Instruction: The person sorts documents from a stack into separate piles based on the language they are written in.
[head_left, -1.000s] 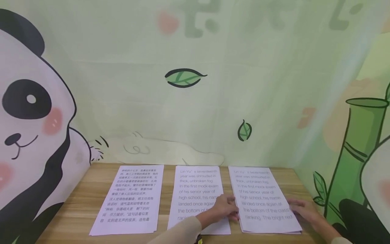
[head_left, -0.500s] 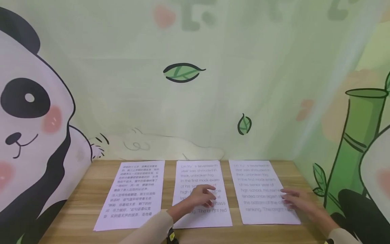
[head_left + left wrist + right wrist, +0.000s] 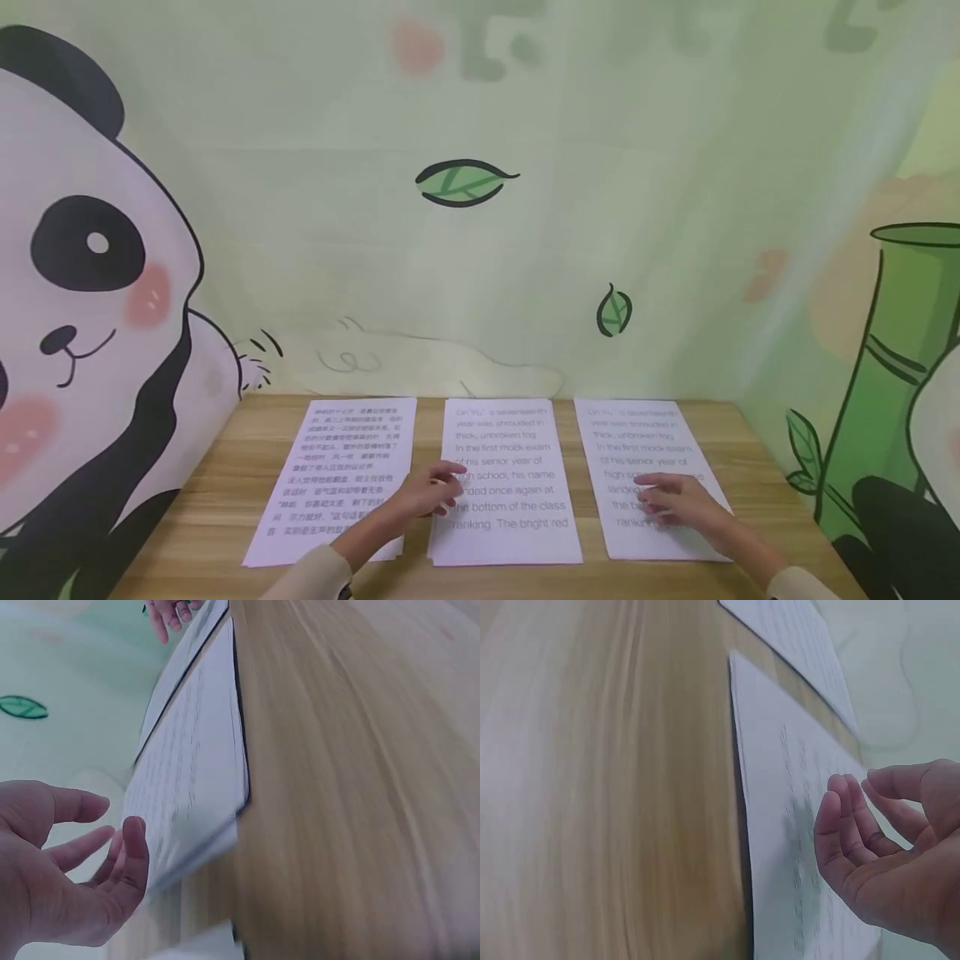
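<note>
The middle paper [image 3: 506, 479] lies flat on the table [image 3: 217, 483], between two other papers. Your left hand [image 3: 429, 493] touches its left edge with loose, open fingers. Your right hand [image 3: 675, 502] rests on the right paper [image 3: 648, 433], fingers relaxed and holding nothing.

- A wooden table [image 3: 202, 508] is stretching across the bottom of the frame, its pale grain running left to right.
- A sheet of Chinese print [image 3: 337, 467] is lying flat at lower centre-left (its near corner is hidden).
- A cartoon panda [image 3: 82, 333] is filling the left edge of the backdrop.
- Two green leaves [image 3: 465, 183] are floating at centre and right of it.
- A bamboo stalk [image 3: 900, 350] is rising along the right edge.
</note>
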A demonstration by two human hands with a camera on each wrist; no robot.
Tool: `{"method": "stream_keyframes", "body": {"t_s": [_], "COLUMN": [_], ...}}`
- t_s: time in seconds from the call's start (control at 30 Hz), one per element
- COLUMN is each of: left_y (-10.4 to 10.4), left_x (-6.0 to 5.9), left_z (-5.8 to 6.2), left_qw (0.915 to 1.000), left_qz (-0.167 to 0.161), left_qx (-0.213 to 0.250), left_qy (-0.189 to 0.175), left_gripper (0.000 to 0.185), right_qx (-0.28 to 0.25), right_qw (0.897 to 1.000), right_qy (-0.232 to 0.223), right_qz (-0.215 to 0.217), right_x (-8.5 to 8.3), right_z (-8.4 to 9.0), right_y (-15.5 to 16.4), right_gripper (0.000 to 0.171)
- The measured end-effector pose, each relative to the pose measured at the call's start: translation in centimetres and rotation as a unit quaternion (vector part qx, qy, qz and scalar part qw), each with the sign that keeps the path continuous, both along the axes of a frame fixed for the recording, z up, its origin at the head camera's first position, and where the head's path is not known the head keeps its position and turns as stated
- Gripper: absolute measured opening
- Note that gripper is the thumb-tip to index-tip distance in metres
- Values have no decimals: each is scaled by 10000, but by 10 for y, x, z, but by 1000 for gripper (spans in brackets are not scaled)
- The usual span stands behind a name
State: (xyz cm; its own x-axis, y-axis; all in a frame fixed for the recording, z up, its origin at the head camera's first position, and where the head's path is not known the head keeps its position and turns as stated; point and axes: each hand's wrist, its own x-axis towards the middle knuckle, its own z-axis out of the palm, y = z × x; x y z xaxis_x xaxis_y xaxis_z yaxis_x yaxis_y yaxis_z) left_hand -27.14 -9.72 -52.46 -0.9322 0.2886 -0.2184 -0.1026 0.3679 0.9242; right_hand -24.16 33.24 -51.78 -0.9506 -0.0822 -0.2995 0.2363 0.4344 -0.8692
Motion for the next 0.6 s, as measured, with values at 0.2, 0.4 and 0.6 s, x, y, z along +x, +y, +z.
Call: {"method": "stream_keyframes", "body": {"t_s": [0.2, 0.4, 0.6], "left_y": [-19, -23, -24], "left_x": [6, 12, 12], "left_z": [-1, -7, -8], "left_qw": [9989, 9977, 9970], "left_qz": [376, 356, 279], "left_qx": [-184, -450, -647], "left_qy": [-215, -355, -314], "left_gripper": [50, 59, 60], "right_qx": [-233, -551, -540], "right_qw": [9990, 9943, 9909], "right_qy": [-153, -167, -486], "right_qz": [336, 894, 1134], "right_x": [-2, -1, -1], "right_z": [-7, -11, -14], "right_y": [-26, -52, -74], "right_gripper": [46, 50, 59]}}
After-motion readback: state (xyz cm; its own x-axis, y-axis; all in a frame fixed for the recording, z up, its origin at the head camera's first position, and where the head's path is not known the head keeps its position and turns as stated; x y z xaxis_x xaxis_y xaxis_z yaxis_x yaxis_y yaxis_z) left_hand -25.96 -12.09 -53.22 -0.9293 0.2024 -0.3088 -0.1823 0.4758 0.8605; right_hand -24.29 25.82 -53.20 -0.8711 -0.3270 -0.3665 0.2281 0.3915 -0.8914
